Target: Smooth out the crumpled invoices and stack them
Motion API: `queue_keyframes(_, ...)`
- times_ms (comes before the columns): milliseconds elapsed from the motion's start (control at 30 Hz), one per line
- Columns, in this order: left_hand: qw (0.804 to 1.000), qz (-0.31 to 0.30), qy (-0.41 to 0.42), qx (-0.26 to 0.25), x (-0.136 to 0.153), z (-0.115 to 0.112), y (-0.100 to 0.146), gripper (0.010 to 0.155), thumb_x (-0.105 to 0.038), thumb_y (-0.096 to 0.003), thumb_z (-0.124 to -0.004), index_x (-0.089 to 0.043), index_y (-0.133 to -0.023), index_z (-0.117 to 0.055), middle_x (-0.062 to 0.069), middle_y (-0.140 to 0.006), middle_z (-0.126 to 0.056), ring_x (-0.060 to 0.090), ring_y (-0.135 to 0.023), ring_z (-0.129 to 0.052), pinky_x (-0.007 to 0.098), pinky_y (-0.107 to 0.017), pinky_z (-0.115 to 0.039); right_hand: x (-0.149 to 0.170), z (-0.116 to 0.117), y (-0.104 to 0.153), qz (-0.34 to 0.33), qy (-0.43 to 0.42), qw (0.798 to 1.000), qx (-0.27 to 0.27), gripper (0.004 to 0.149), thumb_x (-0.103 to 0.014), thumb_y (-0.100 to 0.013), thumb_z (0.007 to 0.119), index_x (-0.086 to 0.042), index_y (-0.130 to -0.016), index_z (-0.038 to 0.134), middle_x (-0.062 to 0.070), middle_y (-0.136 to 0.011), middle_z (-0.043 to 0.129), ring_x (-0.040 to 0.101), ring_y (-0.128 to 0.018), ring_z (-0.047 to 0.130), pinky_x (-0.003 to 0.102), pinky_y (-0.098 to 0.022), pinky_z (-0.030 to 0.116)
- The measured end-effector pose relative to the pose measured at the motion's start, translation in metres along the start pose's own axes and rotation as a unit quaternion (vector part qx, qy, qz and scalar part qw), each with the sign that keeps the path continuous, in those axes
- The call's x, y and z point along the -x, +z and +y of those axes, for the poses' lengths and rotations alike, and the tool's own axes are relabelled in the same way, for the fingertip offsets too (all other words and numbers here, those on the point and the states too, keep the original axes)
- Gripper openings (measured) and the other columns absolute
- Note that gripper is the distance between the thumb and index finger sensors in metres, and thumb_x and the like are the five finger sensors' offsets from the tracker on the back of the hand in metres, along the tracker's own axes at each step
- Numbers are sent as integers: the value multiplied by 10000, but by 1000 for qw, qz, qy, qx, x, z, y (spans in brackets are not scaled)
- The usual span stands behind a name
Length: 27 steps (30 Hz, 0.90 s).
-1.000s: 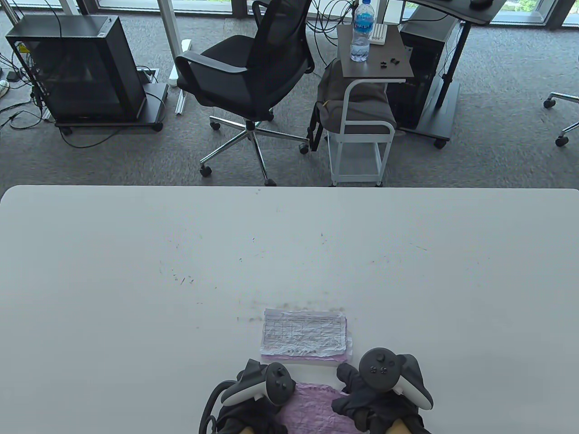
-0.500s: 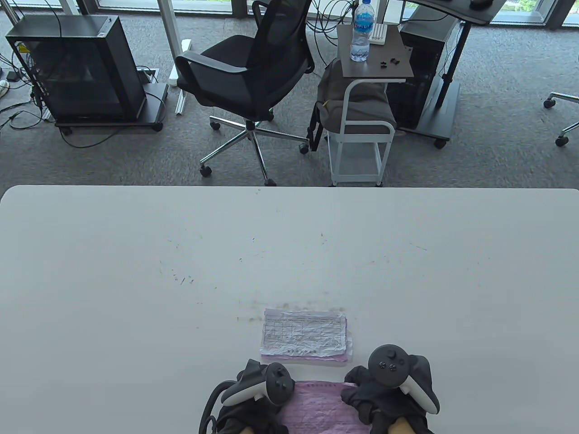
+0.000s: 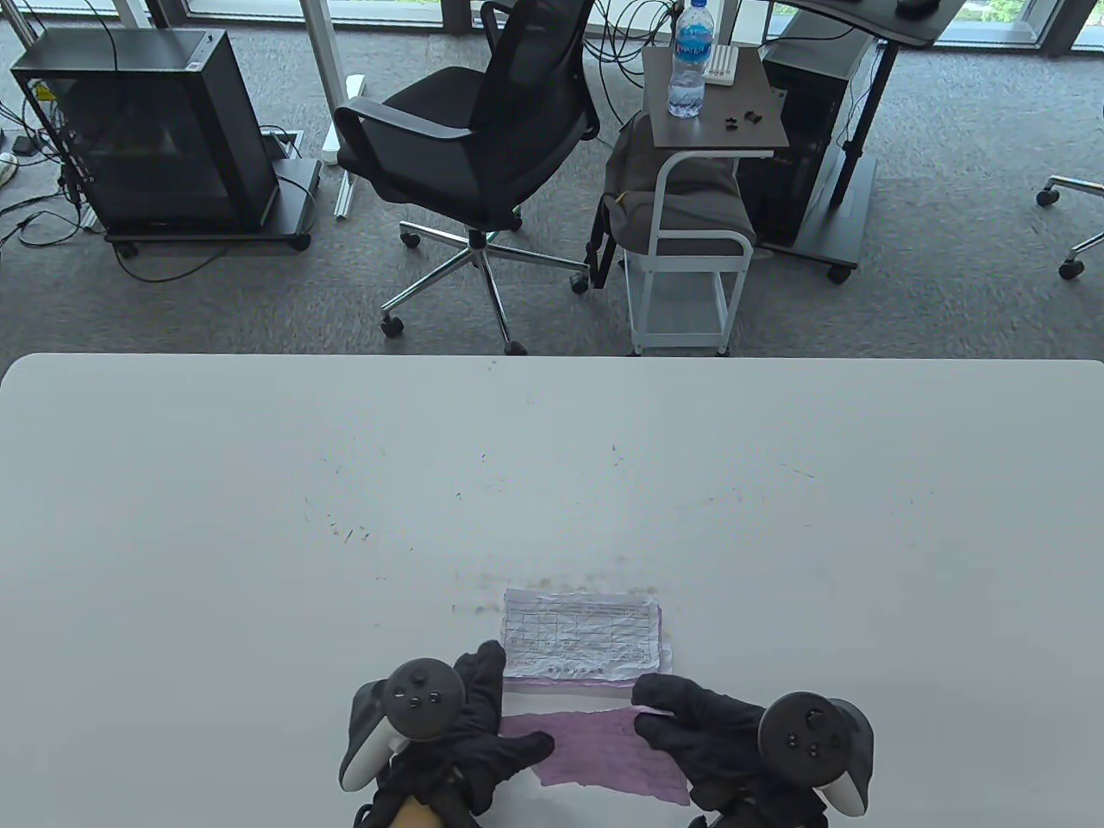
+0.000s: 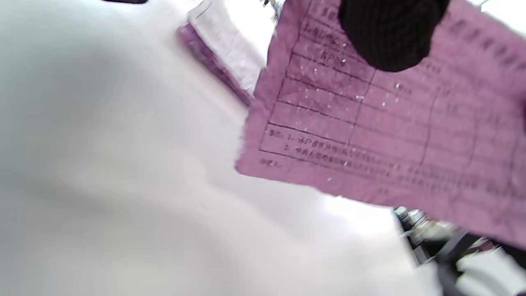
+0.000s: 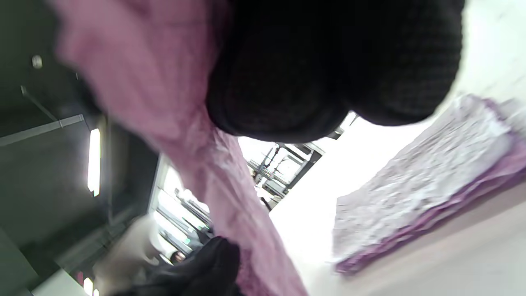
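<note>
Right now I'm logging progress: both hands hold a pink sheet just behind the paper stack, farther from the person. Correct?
Not quite. The table view shows the pink sheet held by the left hand and right hand in front of the stack, nearer the person.

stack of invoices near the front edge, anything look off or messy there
Slightly. The stack is not squared up: purple sheets stick out beyond the white top sheet along its near and right edges, and the top sheet is still wrinkled. The purple invoice held between the left hand and right hand has ragged edges.
</note>
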<state>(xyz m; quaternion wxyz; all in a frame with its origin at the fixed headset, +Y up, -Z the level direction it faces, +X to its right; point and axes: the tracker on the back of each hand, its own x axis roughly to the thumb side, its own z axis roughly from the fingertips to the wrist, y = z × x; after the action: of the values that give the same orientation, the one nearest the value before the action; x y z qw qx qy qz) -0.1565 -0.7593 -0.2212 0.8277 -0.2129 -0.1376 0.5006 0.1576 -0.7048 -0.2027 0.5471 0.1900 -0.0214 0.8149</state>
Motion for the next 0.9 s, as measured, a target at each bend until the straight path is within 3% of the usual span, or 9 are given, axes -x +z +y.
queue_keyframes(67,992,-36,115,20,3,0,-1,1038,-506,-530,-787,-183,-990,86,284,-1030,55,655,-1004,-265,691,-681,-484,5,-3,2,18,-74,997,26,422,-288,-497,841,-110,-864,736,80,-571,984,170,-317,1015,328,-231,915)
queue_keyframes(167,959,-89,262,62,-1,-6,-5,983,-378,-580,-801,-227,-990,79,295,-1097,-180,462,-956,-705,558,-658,-697,15,-8,4,51,-120,990,50,426,-281,-507,830,-90,-872,720,83,-580,981,173,-321,1019,330,-231,919)
queue_keyframes(200,955,-99,273,61,-4,-7,-5,945,-321,-595,-792,-255,-989,64,288,-1100,-240,383,-905,-789,506,-636,-749,18,-9,4,57,-122,990,51,427,-278,-513,822,-86,-878,712,87,-588,980,175,-328,1023,329,-235,922)
queue_keyframes(300,957,-120,263,26,-10,-5,-3,836,-208,-603,-755,-360,-996,-33,259,-1086,-416,214,-758,-927,407,-571,-850,25,-11,4,81,-112,989,49,469,-236,-522,803,-63,-927,641,105,-642,956,208,-380,1016,353,-270,917)
queue_keyframes(500,958,-134,253,-18,-9,1,3,709,-131,-606,-711,-477,-1014,-246,268,-1079,-463,234,-761,-943,417,-575,-861,31,-8,3,112,-87,989,39,566,-201,-509,812,-52,-986,548,148,-753,887,272,-496,977,409,-350,891)
queue_keyframes(567,963,-139,230,-37,-11,3,3,590,-118,-600,-703,-409,-1058,-473,281,-1076,-485,247,-763,-953,421,-571,-869,32,-9,2,111,-74,990,40,567,-203,-506,817,-53,-985,553,149,-757,884,272,-500,975,410,-351,892)
queue_keyframes(633,969,-137,198,-44,-14,4,4,481,-102,-592,-696,-243,-1050,-671,250,-1083,-500,254,-763,-952,428,-572,-864,33,-10,3,111,-66,991,43,573,-208,-504,820,-59,-987,550,145,-760,883,267,-503,975,405,-353,893)
queue_keyframes(700,978,-135,155,-48,-17,4,4,483,-94,-585,-694,-134,-1065,-652,204,-1088,-507,258,-759,-947,436,-572,-853,33,-9,3,114,-66,990,48,584,-196,-502,824,-73,-998,542,157,-772,874,270,-505,972,409,-352,891)
queue_keyframes(900,989,-131,9,-62,-32,-1,7,539,-100,-573,-708,-121,-1091,-558,150,-1100,-438,263,-721,-909,467,-563,-806,31,-10,3,104,-26,993,48,589,-185,-510,817,-184,-1023,527,174,-785,861,240,-474,974,387,-328,894)
